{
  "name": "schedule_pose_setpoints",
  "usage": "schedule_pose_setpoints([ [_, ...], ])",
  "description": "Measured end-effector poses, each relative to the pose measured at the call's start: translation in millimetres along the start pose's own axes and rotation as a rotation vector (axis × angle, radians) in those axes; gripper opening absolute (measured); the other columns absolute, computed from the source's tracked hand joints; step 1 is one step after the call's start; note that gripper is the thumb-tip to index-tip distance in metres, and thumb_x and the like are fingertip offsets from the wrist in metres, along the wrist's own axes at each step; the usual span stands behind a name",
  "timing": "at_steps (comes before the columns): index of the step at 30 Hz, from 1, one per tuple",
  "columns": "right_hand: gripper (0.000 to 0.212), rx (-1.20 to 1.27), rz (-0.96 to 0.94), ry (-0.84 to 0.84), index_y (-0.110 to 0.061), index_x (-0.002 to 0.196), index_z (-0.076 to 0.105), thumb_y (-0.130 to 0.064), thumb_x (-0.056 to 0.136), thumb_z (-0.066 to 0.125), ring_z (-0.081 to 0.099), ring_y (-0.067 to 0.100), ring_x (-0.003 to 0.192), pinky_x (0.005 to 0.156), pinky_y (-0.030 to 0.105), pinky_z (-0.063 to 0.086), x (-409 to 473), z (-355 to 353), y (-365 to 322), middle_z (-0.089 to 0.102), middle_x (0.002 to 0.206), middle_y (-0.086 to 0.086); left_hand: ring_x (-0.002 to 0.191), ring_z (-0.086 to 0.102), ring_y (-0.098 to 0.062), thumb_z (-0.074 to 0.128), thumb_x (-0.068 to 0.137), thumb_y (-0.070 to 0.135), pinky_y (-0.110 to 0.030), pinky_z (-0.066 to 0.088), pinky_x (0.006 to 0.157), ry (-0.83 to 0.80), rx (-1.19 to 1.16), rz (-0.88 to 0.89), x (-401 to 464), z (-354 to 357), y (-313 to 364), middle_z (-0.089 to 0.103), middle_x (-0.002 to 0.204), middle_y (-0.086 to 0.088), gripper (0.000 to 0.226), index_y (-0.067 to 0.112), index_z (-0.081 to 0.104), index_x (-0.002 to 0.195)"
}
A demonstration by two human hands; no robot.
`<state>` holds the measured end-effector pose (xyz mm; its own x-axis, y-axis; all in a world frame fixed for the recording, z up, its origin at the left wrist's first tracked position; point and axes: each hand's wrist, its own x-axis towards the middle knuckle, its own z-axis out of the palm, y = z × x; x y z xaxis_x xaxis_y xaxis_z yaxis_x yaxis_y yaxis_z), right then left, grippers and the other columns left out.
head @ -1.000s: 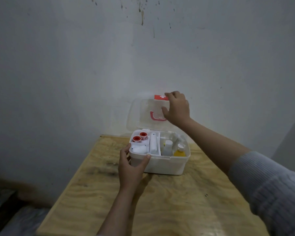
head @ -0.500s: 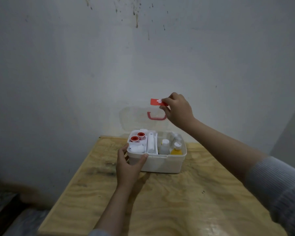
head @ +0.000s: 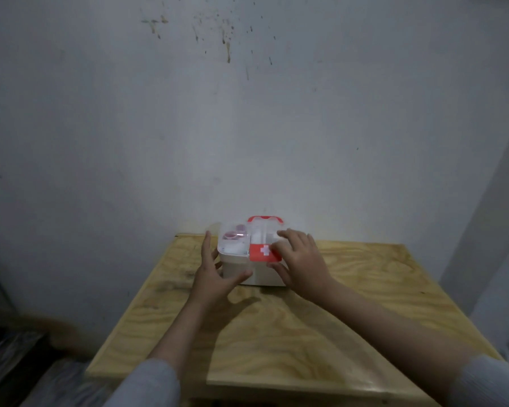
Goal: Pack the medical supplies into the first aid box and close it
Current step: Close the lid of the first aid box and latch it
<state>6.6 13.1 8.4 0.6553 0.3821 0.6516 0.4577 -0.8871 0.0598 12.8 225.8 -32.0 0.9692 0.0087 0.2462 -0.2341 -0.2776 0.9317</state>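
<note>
The white first aid box stands at the far middle of the plywood table. Its clear lid lies down over the box, with the red handle up at the back and the red latch with a white cross at the front. Red tape rolls and white supplies show dimly through the lid. My left hand clasps the box's left front corner, thumb along the front wall. My right hand rests fingers spread on the lid and latch, thumb against the front.
A stained white wall rises right behind the table. The table's left edge drops to a dark floor with a shiny plastic sheet. A grey panel stands at the right.
My right hand has swung the lid from upright down onto the box and now lies on top of it. My left hand stays on the left corner. The view has tilted up.
</note>
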Motion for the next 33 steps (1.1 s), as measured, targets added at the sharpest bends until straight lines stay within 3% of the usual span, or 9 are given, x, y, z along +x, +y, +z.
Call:
schedule_pose_setpoints([
  [3,0.03,-0.045,-0.014,0.009,-0.017,0.099,0.059,-0.035,0.076,0.065,0.061,0.036,0.105,0.085,0.05,0.052,-11.7,8.0,-2.4,0.065,0.112,0.015,0.123,0.049,-0.014,0.085,0.062,0.042,-0.024,0.05,0.091,-0.035,0.027,0.081,-0.7,-0.2,3.9,0.04,0.146,0.006,0.114,0.047,0.01,0.148],
  [6,0.034,-0.093,-0.026,0.007,-0.02,0.103,0.06,-0.033,0.073,0.072,0.06,0.036,0.11,0.09,0.054,0.048,-18.4,14.0,-2.3,0.065,0.117,0.014,0.119,0.052,-0.014,0.081,0.068,0.041,-0.022,0.051,0.088,-0.023,0.08,0.134,0.3,3.4,8.2,0.044,0.134,0.014,0.087,0.065,0.023,0.129],
  [9,0.032,-0.099,-0.024,0.049,-0.021,0.104,0.06,-0.035,0.076,0.068,0.061,0.032,0.107,0.089,0.05,0.05,-19.0,15.9,-1.3,0.066,0.115,0.01,0.114,0.056,-0.018,0.08,0.07,0.043,-0.034,0.055,0.087,0.066,0.112,0.148,2.5,9.5,6.9,0.051,0.126,0.013,0.072,0.068,0.032,0.117],
  [11,0.034,-0.072,0.004,0.085,-0.021,0.109,0.058,-0.036,0.08,0.06,0.061,0.028,0.101,0.085,0.042,0.05,-15.3,17.2,-1.2,0.066,0.111,0.006,0.114,0.057,-0.021,0.079,0.069,0.047,-0.042,0.056,0.086,0.118,0.152,0.149,2.8,15.0,6.4,0.054,0.129,0.007,0.071,0.063,0.033,0.122],
  [14,0.034,-0.073,0.05,0.131,-0.02,0.113,0.058,-0.034,0.082,0.06,0.061,0.026,0.095,0.082,0.039,0.048,-11.6,25.7,-2.7,0.066,0.108,0.004,0.111,0.058,-0.024,0.078,0.071,0.046,-0.042,0.057,0.08,0.207,0.244,0.147,2.6,23.8,6.1,0.057,0.13,0.001,0.075,0.053,0.031,0.129],
  [23,0.041,-0.183,0.058,0.261,-0.015,0.111,0.064,-0.024,0.072,0.076,0.058,0.026,0.098,0.087,0.047,0.05,-14.0,42.9,-4.8,0.069,0.107,0.007,0.111,0.059,-0.025,0.077,0.073,0.044,-0.033,0.056,0.074,0.317,0.328,0.158,5.2,36.5,-1.6,0.058,0.131,-0.003,0.078,0.04,0.034,0.137],
  [28,0.048,-0.201,0.068,0.202,-0.015,0.112,0.064,-0.028,0.068,0.08,0.062,0.027,0.098,0.087,0.049,0.051,-8.4,46.0,0.4,0.07,0.107,0.008,0.108,0.06,-0.026,0.077,0.073,0.042,-0.037,0.058,0.074,0.297,0.339,0.161,18.2,38.2,-2.1,0.06,0.128,-0.003,0.076,0.038,0.034,0.136],
  [33,0.052,-0.176,0.127,0.091,-0.017,0.109,0.061,-0.015,0.061,0.077,0.06,0.027,0.093,0.084,0.047,0.052,10.3,52.3,16.7,0.067,0.105,0.006,0.106,0.061,-0.028,0.077,0.074,0.041,-0.041,0.059,0.074,0.245,0.35,0.117,44.2,47.2,2.8,0.06,0.126,-0.004,0.074,0.04,0.032,0.133],
])
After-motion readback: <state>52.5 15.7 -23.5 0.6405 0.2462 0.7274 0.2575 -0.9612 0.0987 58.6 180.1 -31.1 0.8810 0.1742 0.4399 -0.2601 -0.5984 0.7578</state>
